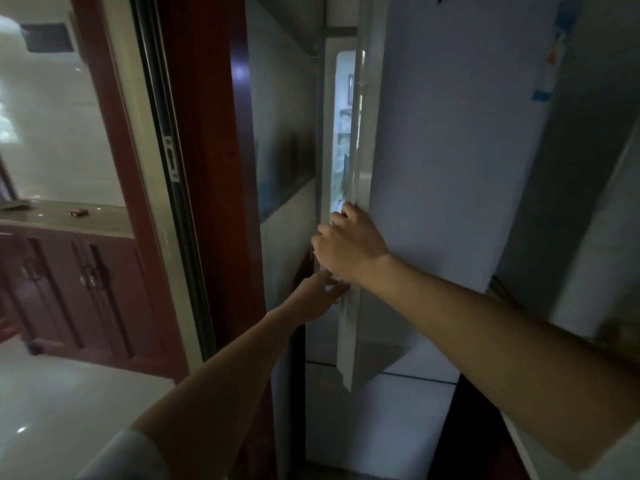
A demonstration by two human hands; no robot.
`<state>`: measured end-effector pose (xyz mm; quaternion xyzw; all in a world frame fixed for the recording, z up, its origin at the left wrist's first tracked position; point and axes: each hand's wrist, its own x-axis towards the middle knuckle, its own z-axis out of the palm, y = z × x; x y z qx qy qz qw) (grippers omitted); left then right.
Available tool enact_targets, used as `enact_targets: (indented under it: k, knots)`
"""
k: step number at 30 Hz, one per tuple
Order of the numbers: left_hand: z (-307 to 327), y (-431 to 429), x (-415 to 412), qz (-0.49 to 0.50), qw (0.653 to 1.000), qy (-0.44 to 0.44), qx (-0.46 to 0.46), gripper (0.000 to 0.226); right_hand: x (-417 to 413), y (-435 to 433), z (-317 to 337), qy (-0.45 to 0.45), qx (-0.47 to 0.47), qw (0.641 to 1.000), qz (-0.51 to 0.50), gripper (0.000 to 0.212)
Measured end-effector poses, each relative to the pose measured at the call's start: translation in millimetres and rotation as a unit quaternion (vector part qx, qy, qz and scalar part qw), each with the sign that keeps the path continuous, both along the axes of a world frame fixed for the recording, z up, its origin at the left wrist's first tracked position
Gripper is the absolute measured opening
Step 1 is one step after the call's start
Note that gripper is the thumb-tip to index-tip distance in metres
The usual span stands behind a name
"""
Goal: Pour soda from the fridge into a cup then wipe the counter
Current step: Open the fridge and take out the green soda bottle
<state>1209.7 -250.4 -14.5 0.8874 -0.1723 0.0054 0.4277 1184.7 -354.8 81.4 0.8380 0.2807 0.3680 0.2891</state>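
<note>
dim light is filling the room you are standing in, with a pale glossy floor (pixel 69 393) spreading out at the near left. a tall pale fridge (pixel 398 410) is taking up the right half of your view, and its upper fridge door (pixel 450 168) is standing slightly ajar. a narrow lit gap (pixel 343 133) is showing along the door's left edge. blurred shelves are glowing inside it, and you cannot tell any soda among them. coloured stickers (pixel 554 46) are sitting high on the door at the far right.

a dark red wooden door frame (pixel 204 168) is rising just left of the fridge. beyond it, at the far left, red-brown cabinets (pixel 69 278) are carrying a pale counter (pixel 52 220) below a tiled wall. a small reddish object (pixel 79 212) is lying on that counter, too blurred to name.

both of your arms are reaching forward to the door's left edge. your right hand (pixel 349 247) is wrapping its curled fingers around that edge, knuckles facing you, at the lower part of the lit gap. your left hand (pixel 317 299) is reaching in just below the right one, fingers stretched out and spread loosely toward the same edge, gripping nothing. the two hands are sitting close together, one above the other. a white sleeve (pixel 128 459) is showing on your left arm at the near bottom.
</note>
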Motion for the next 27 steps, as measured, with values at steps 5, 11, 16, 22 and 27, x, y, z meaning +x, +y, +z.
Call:
enact_targets:
  k: [5,11,16,22,27]
  knots:
    - [3,-20,-34,-0.049,0.998,-0.037,-0.02,0.032,-31,-6,-1,0.068,-0.033,0.992,-0.099,0.017]
    - [-11,-37,-39,-0.13,0.987,-0.059,0.066,0.036,-61,-19,-11,0.14,0.028,0.974,-0.177,0.022]
    - [-18,-56,-35,-0.193,0.964,-0.102,0.149,0.046,-87,-42,-12,0.182,0.027,0.955,-0.232,0.016]
    - [-28,-76,-33,-0.217,0.937,-0.165,0.218,0.018,-111,-71,-13,0.177,0.07,0.938,-0.29,0.019]
    - [-30,-98,-32,-0.229,0.934,-0.168,0.214,0.024,-114,-90,-12,0.219,0.166,0.894,-0.355,0.018]
